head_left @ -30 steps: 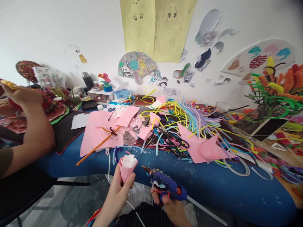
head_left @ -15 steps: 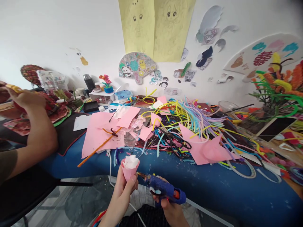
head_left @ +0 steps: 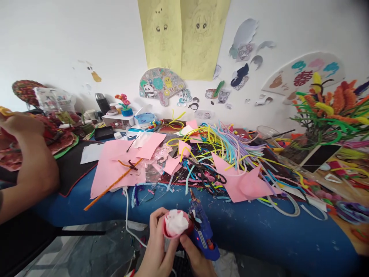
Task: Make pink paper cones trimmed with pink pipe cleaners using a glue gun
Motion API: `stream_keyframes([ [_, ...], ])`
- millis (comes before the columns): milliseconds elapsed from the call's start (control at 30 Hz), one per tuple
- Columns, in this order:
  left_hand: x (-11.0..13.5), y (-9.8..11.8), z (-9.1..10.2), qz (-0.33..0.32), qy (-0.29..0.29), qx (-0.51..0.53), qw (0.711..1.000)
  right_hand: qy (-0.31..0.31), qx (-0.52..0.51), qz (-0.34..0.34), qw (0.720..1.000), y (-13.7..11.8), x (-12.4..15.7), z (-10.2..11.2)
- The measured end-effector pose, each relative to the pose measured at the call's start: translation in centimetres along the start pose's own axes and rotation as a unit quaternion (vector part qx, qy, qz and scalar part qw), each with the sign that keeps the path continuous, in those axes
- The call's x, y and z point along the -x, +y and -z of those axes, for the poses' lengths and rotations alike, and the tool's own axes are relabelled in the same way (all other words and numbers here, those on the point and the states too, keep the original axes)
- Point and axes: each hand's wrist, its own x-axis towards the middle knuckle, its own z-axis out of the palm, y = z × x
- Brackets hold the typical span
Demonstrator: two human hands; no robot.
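Note:
My left hand (head_left: pixel 157 238) is closed around a small pink paper cone with crumpled white tissue (head_left: pixel 176 223) filling its top. Close to its right, a blue hot glue gun (head_left: pixel 203 231) is in my right hand (head_left: pixel 195 257), nozzle pointing up and away toward the table. My right thumb lies against the lower side of the cone, while the other right fingers are mostly hidden behind the gun. A small red light glows on the gun's body. Both hands are in front of the table's near edge.
Pink paper sheets (head_left: pixel 106 169), black scissors (head_left: pixel 209 177) and a heap of pipe cleaners (head_left: pixel 227 144) cover the blue table (head_left: pixel 248 219). An orange stem (head_left: pixel 111 186) lies on the paper. A white cord (head_left: pixel 127 215) hangs down. At left is another person's forearm (head_left: pixel 37 165).
The glue gun has swung from pointing left at the cone to pointing upward. The cone has tilted toward me and moved right, and my right thumb has come against it.

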Motion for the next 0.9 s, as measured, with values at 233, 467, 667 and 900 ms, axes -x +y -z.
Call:
stream_keyframes([
  [233,-0.1,-1.0,-1.3,-0.042,-0.018,-0.096,0.994,0.011,-0.04,-0.063,0.997,-0.4,-0.5,0.7],
  [467,-1.0,-1.2,0.5,-0.219,0.005,-0.102,0.97,0.02,-0.027,-0.066,0.997,2.0,-0.7,2.3],
  [667,-2.7,0.6,2.2,-0.33,-0.066,-0.191,0.922,-0.013,-0.049,-0.012,0.999,2.9,-1.0,2.2],
  [900,-3.3,2.4,3.1,-0.332,-0.132,-0.243,0.902,-0.072,-0.002,0.043,0.997,-0.4,-1.6,1.8],
])
